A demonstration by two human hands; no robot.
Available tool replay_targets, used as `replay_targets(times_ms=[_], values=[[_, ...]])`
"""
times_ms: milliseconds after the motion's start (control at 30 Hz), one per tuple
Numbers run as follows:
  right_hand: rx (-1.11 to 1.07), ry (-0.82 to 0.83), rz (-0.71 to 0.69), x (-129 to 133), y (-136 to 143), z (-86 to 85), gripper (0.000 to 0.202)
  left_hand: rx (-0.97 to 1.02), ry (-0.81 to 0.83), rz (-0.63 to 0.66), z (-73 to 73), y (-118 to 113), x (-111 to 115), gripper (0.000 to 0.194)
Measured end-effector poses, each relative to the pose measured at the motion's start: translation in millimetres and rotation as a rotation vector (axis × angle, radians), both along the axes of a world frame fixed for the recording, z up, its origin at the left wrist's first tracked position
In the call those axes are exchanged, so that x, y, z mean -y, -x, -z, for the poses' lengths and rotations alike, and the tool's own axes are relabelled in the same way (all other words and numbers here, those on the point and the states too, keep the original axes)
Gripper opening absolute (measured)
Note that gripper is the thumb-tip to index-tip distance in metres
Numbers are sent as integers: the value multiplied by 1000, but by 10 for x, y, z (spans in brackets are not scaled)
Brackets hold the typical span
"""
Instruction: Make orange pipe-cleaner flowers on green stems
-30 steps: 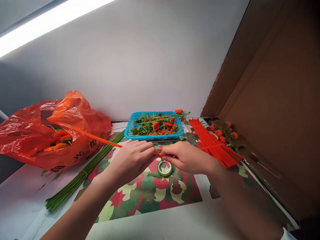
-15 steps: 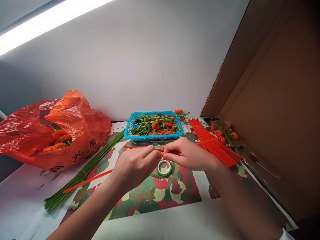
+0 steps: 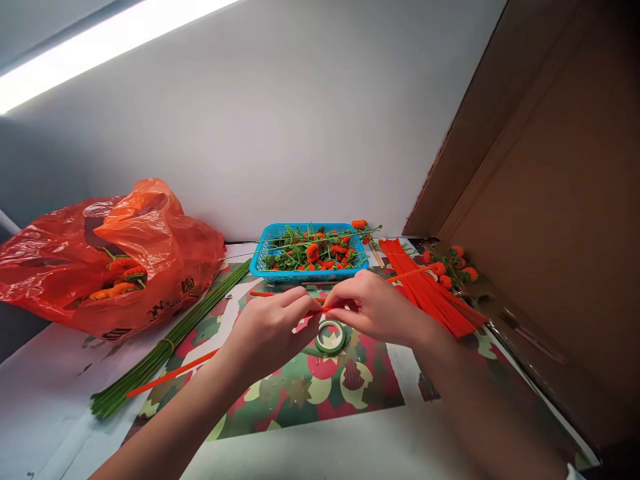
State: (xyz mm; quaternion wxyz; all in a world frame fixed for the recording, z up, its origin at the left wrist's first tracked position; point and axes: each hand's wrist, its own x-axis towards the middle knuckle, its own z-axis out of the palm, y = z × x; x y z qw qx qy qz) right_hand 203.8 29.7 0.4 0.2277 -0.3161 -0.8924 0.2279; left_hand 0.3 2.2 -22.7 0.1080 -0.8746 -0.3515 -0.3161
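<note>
While the left hand (image 3: 273,327) and right hand (image 3: 367,303) pinch them, fingertips close together, thin orange strips (image 3: 173,373) (vivid, nearly straight where they jut out) are above the table (image 3: 310,453), between its near and far edges.

There are two hands (image 3: 273,323) (image 3: 370,300), one tape roll (image 3: 331,351), one basket (image 3: 305,274), one bag (image 3: 193,233).

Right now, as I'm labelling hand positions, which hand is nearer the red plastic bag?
The left hand: it is to the right of the red plastic bag, not touching it. The right hand is farther to the right, beyond the left hand.
</note>
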Motion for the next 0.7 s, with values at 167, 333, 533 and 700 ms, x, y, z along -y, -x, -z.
replay_targets(times_ms=[167,333,533,700], values=[[44,152,41,13,-61,-47,15,-18,-159,-2,-30,-12,8,18],[16,178,-18,31,-32,-66,24,58,-77,12,-30,-23,12,13],[20,166,-34,50,-34,-76,24,180,287,88,-105,-34,6,11],[85,130,-17,90,-28,-93,25,197,357,88,-132,-43,19,13]])
